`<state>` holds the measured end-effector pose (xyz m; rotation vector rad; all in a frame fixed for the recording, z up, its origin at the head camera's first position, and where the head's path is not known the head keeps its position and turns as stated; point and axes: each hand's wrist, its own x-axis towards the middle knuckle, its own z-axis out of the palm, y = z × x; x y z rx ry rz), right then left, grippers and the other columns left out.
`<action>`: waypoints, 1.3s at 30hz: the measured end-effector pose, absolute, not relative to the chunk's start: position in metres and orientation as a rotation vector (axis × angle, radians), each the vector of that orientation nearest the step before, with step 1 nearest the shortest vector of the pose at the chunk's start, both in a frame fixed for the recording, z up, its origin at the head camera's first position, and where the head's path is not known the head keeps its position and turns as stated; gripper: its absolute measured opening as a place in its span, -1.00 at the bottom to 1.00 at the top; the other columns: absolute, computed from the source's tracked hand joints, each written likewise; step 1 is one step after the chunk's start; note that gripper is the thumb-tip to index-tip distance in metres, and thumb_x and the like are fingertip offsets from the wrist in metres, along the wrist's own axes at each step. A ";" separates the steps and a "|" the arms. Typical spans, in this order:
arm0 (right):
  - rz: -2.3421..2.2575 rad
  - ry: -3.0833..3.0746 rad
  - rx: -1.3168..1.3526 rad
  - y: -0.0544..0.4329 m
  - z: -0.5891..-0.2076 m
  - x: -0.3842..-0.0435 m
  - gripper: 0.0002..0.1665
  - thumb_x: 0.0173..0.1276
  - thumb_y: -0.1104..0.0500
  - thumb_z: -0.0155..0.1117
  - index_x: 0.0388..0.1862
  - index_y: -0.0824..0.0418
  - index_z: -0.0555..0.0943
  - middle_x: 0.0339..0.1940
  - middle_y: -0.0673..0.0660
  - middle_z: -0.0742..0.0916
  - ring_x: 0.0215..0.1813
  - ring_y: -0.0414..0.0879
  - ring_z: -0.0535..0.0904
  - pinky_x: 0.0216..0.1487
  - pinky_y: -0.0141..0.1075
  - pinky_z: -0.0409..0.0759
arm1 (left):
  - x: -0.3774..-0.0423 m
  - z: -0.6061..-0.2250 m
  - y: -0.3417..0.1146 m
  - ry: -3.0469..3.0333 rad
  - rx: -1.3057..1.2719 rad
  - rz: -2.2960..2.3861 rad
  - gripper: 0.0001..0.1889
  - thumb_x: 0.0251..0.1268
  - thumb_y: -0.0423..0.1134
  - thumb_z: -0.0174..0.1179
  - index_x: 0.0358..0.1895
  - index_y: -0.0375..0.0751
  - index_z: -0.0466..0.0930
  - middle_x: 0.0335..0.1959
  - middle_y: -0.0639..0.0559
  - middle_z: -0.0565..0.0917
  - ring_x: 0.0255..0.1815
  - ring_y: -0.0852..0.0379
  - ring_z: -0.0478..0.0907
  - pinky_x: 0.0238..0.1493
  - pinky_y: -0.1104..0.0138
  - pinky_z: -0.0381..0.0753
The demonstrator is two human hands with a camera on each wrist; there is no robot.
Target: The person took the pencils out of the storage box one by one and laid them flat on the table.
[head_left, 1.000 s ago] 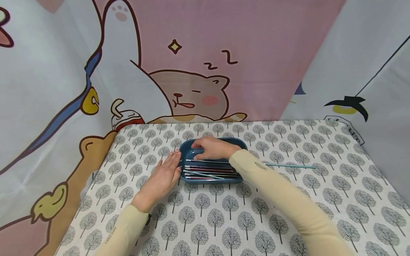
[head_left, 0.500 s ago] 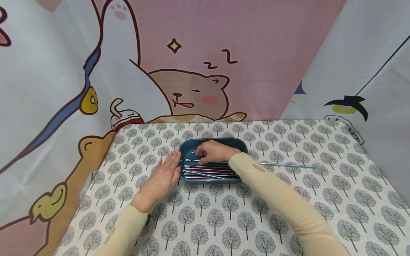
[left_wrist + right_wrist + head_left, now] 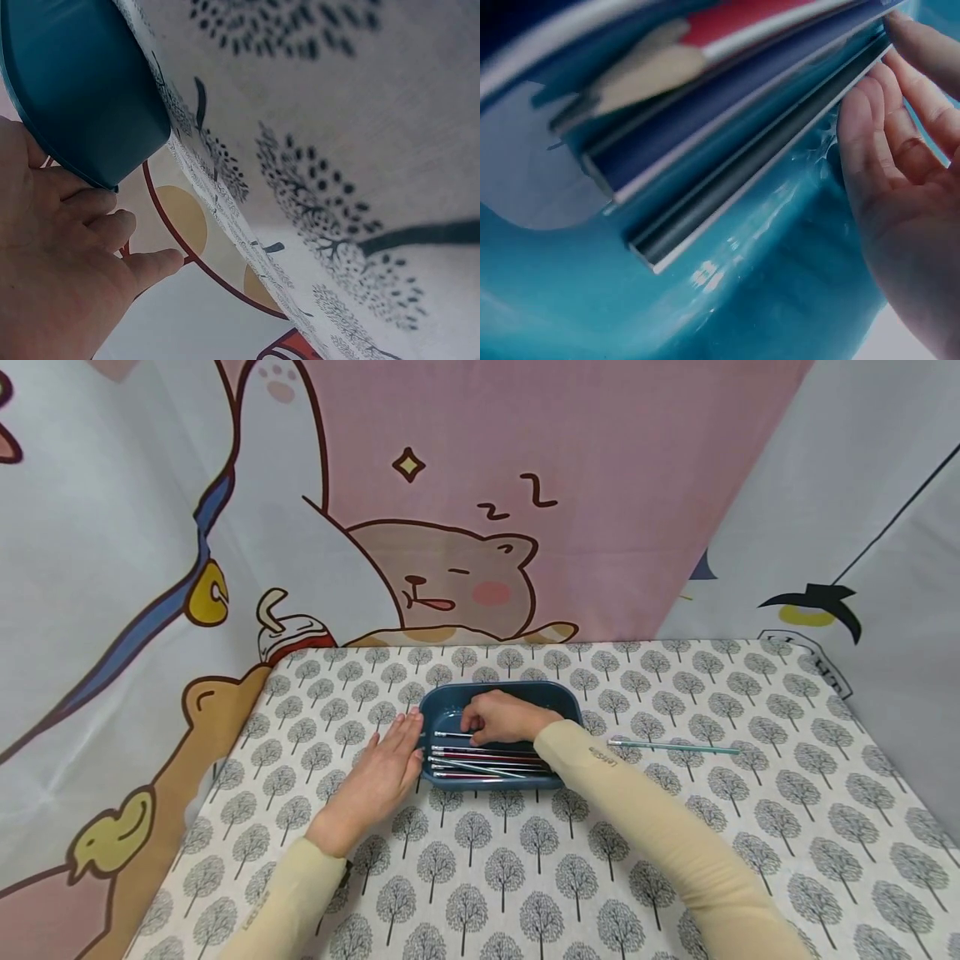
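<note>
A dark blue rectangular basket [image 3: 442, 692] sits on the table with several pencils [image 3: 487, 770] lying lengthwise along its near side. My right hand [image 3: 506, 717] reaches into it from the right, thumb and fingers pinching a dark pencil [image 3: 452, 735] that lies farthest back. In the right wrist view, the fingertips meet on this black pencil [image 3: 727, 180], beside a blue pencil [image 3: 705, 127] and a red one [image 3: 742, 26] with a sharpened tip. My left hand [image 3: 382, 768] rests against the basket's left end, fingers extended; the left wrist view has its fingers at the basket rim [image 3: 56, 161].
A single teal pencil [image 3: 675, 747] lies on the tablecloth [image 3: 540, 868] to the right of the basket, partly beyond the right sleeve [image 3: 645, 802]. A cartoon-print curtain [image 3: 600, 485] hangs behind and beside the table.
My right hand has shifted slightly right inside the basket, and its thumb and fingers have closed in on the farthest pencil. The left hand stays at the basket's left end.
</note>
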<state>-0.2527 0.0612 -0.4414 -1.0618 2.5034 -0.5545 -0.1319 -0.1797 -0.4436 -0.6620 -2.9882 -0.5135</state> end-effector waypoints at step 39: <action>-0.732 2.487 -1.009 0.074 -0.422 -0.252 -0.86 0.46 0.30 0.34 -0.08 0.20 0.79 -0.23 -0.04 0.79 -0.22 -0.23 0.65 0.02 -0.27 0.68 | -0.132 -0.443 -0.179 -2.990 -0.652 -0.519 -0.39 0.71 -0.11 -0.14 0.65 -0.28 0.04 0.67 -0.16 0.08 0.65 -0.16 0.06 0.56 -0.22 0.12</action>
